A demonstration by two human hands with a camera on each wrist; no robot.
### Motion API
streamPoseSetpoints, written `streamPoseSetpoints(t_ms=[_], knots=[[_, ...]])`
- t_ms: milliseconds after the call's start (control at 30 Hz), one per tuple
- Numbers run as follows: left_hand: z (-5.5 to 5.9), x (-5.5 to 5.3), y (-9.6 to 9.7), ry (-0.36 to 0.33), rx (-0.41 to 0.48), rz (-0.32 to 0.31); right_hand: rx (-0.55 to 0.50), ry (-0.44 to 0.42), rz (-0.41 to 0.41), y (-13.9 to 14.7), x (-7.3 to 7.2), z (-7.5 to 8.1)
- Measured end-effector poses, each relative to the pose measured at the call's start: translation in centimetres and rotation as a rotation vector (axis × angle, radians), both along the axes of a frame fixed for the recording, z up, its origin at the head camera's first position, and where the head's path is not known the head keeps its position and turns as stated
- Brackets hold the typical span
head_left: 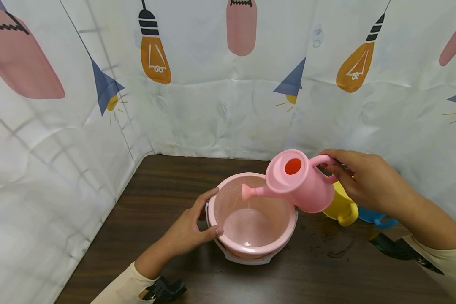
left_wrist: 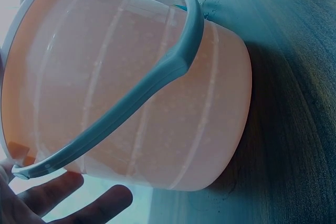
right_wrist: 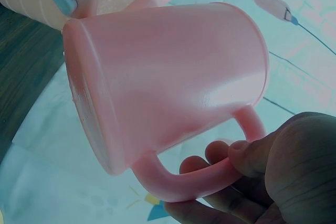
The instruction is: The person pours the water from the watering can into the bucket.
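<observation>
A pink watering can hangs tilted over the right side of a pink bucket. Its spout head reaches over the bucket's opening, with faint thin streaks below it. My right hand grips the can's looped handle, thumb on one side and fingers around the other. At the bucket's left side, my left hand holds the rim, with thumb and index finger spread along it. Two of its fingers stretch out beside the bucket wall. The bucket's grey handle hangs down across its side.
Behind the can, a yellow cup and a blue cup stand on the dark wooden table, partly hidden by my right hand. Wet marks lie on the tabletop right of the bucket. A patterned white curtain borders the table's back and left.
</observation>
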State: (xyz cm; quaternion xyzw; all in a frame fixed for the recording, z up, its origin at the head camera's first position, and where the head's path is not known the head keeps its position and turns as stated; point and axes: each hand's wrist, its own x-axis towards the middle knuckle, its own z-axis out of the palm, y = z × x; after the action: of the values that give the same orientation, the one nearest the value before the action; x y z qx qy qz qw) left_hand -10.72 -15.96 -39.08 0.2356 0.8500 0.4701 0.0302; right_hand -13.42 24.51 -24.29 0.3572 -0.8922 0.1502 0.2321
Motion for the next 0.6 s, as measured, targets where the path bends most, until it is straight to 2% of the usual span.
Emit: streamPoseSetpoints(t_ms=[600], knots=[[-0.04,-0.05,0.06,-0.021,0.016,0.0,0.004,0.016,0.011,-0.11,-0.07,0.15]])
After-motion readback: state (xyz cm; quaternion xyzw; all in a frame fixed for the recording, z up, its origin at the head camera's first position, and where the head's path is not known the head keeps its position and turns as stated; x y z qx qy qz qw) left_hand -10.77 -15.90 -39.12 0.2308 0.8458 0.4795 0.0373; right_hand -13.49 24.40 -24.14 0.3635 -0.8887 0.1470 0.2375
